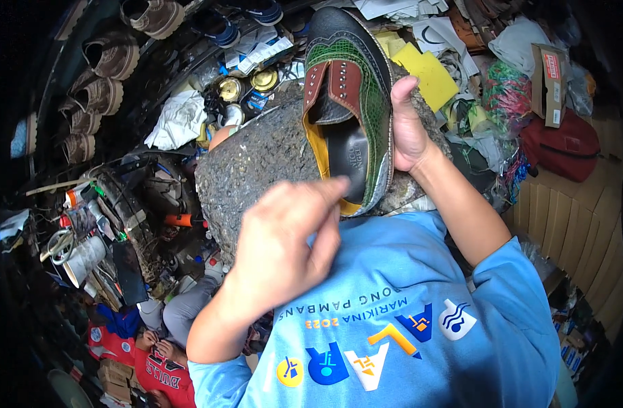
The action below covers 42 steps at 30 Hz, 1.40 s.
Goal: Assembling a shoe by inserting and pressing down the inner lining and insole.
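Note:
A low lace-up shoe (376,132) with a black toe, green textured sides, reddish-brown eyelet flaps and yellow lining is held up, toe pointing away. No laces are in its eyelets. My right hand (410,132) grips it from the right side, thumb up along the sole edge, the other fingers hidden behind the shoe. Over the heel end is my left hand (281,234), slightly blurred, its index finger reaching to the dark insole (347,160) by the heel opening. Its thumb stands apart, the remaining fingers are curled, and I see nothing held in it.
Below the shoe lies a rough dark stone-like block (247,173). Brown shoes (111,58) line a rack at the left. Open tins (264,78), crumpled paper (177,121) and yellow sheets (427,75) clutter the back. Another person in red (163,374) sits at the lower left.

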Available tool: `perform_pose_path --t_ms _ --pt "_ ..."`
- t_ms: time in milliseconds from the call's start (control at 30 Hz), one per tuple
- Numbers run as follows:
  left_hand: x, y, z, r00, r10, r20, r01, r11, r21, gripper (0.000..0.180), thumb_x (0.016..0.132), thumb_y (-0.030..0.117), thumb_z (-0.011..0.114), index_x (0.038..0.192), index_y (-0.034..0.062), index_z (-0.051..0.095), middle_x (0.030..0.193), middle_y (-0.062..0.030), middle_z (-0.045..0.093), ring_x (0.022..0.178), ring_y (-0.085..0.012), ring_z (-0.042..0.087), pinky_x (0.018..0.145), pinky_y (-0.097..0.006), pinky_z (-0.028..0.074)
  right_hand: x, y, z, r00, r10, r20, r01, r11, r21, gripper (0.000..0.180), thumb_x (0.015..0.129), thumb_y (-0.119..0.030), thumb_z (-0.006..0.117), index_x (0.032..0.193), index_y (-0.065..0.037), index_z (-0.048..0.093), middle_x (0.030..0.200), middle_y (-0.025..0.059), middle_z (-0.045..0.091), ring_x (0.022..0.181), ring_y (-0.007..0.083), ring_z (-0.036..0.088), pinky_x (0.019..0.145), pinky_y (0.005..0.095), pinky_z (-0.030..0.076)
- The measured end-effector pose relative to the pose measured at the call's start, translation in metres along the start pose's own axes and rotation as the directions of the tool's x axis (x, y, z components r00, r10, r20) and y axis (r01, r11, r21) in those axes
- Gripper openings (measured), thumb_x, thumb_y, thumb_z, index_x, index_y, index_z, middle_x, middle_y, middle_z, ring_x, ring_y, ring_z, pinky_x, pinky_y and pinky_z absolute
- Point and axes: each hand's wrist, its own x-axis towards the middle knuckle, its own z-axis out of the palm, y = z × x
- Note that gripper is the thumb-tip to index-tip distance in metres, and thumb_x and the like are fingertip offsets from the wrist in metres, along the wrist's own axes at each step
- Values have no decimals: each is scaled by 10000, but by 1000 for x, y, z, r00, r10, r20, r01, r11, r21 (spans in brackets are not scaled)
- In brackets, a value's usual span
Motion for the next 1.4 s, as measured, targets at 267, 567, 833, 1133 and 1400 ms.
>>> perform_pose_path --t_ms 267,567,833,1133,1400 --pt "11 -4 2 975 114 190 -109 993 -34 392 772 -35 721 1160 16 694 912 -129 667 827 -330 656 750 -427 545 5 18 -4 942 -14 -336 -24 994 -109 866 953 -733 465 1483 -48 470 1414 166 597 1233 270 631 1022 426 548" --pt "16 -21 4 998 70 2 -70 997 31 273 758 -90 685 1007 11 730 1037 -137 726 912 -341 677 805 -411 550 -77 -48 61 799 -167 578 544 -208 -813 523 666 -192 875 1131 -38 692 1132 132 678 902 260 667 717 366 574" --pt "45 -13 3 970 -130 206 100 983 151 173 771 -65 663 926 -5 614 864 -197 699 834 -426 683 711 -493 541 -79 -42 77 813 78 578 490 -629 -604 63 760 -156 659 745 -131 602 737 13 561 622 144 640 518 305 499" --pt "87 -29 -47 824 -302 479 -44 810 585 447 722 -76 631 1100 91 800 1070 -123 764 948 -327 725 805 -418 582 -83 -17 97 839 167 518 523 -511 -682 127 788 -187 639 764 -122 532 715 11 463 561 111 590 460 277 426" --pt "93 -19 -34 676 -262 689 -71 907 414 544 703 -29 616 1242 -56 683 1124 -224 728 945 -397 716 818 -457 585 -87 -18 92 861 170 479 491 -522 -698 145 767 -186 652 770 -132 517 704 12 461 562 118 568 477 280 449"
